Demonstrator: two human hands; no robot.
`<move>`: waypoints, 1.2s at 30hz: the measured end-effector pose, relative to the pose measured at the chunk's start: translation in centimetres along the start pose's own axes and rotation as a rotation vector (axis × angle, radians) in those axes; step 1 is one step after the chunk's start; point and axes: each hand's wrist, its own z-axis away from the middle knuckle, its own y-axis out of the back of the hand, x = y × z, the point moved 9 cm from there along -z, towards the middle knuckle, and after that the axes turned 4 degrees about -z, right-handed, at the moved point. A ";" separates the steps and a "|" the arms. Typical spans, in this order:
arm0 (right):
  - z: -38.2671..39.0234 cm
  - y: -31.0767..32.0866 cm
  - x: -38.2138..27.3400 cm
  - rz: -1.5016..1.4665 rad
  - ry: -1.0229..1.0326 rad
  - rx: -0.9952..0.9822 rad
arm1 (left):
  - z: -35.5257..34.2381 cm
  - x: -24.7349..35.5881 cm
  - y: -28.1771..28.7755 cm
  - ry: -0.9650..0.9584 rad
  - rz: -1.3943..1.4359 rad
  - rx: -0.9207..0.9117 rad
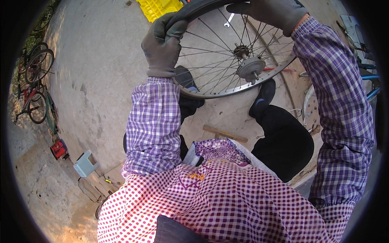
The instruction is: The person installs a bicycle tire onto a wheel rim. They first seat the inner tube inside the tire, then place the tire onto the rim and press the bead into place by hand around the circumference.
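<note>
A spoked bicycle wheel (pixel 231 94) is held up in front of me, tilted over my feet, with a grey drum-like hub (pixel 251 69) in its middle. Along its far side runs a black tire (pixel 198 9), while the near stretch of rim shows bare metal. My left hand (pixel 163 48), in a grey work glove, is closed round the tire at the upper left. At the upper right my gloved right hand (pixel 276 15) grips the tire too; some of its fingers are cut off by the frame's top edge.
Behind the wheel lie a yellow plastic crate (pixel 160 8), a wrench (pixel 228 21) and a thin red rod (pixel 285 69). A wooden piece (pixel 225 133) rests between my feet. Leftward are parked bicycles (pixel 38 69), a red box (pixel 59 149) and a pale blue plastic stool (pixel 85 163).
</note>
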 end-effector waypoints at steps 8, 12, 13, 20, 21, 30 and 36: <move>-0.6 0.8 0.1 0.093 -0.013 0.054 | -0.4 1.4 0.3 -0.115 -0.057 -0.004; -1.1 1.4 -0.5 0.066 -0.001 0.019 | -0.5 4.7 0.3 -0.351 -0.253 0.042; -1.2 1.5 -0.7 0.064 0.000 0.023 | -0.6 5.2 0.3 -0.382 -0.293 0.042; -1.6 1.8 -1.8 0.071 -0.035 0.020 | -0.6 6.9 1.0 -0.561 -0.450 0.132; -1.7 1.8 -1.9 0.088 -0.038 0.027 | -0.6 6.7 1.0 -0.559 -0.444 0.143; -1.8 2.0 -2.4 0.026 0.011 0.121 | -1.1 5.9 1.6 -0.481 -0.413 0.124; -1.9 2.5 -2.4 0.014 0.005 0.121 | -1.7 5.9 1.6 -0.435 -0.372 0.109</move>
